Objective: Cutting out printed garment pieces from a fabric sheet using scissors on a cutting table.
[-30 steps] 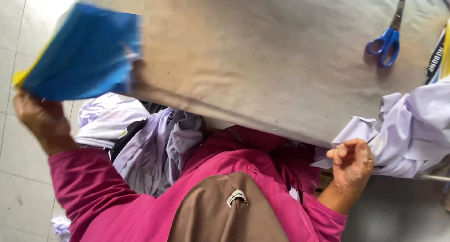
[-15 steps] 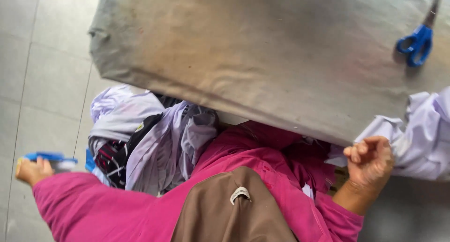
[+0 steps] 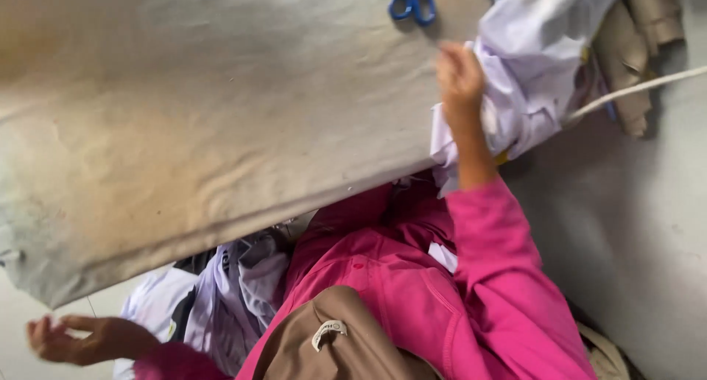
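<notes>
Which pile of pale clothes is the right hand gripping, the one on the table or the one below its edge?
The right hand grips the white garment pile on the table, near the blue scissors; the lower pile lies untouched by the empty left hand.

Blue scissors [image 3: 412, 0] on padded table [image 3: 206, 115]

Right hand [image 3: 460, 78] is up on the padded table with its worn beige cloth cover [image 3: 206, 115], fingers grabbing the pale lilac shirt fabric [image 3: 534, 63] bunched at the table's edge. Blue-handled scissors [image 3: 412, 1] lie just beyond it. Left hand [image 3: 62, 339] hangs low, empty and loosely open, beside a heap of white and lilac clothes [image 3: 221, 299].
</notes>
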